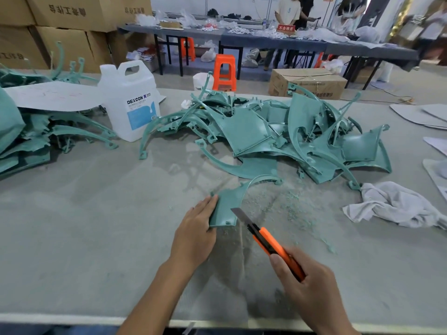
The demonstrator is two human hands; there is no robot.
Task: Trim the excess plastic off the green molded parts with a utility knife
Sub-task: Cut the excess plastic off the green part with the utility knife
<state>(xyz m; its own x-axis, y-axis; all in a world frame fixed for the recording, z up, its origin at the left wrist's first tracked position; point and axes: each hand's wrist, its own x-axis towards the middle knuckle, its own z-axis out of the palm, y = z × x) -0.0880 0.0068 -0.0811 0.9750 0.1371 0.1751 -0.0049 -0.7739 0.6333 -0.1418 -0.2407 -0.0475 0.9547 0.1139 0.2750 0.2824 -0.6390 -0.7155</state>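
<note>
Left hand [193,228] grips green part [223,211] by its edge; right hand [312,286] clasps utility knife [268,240], blade against the part. White jug [130,102] stands behind; contents indiscernible.

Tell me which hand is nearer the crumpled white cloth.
Right. The right hand, gripping the utility knife, sits left of the cloth; the left hand holds the green part farther left.

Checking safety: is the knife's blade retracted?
No, the blade of the utility knife sticks out, its tip near the green part the left hand holds.
</note>
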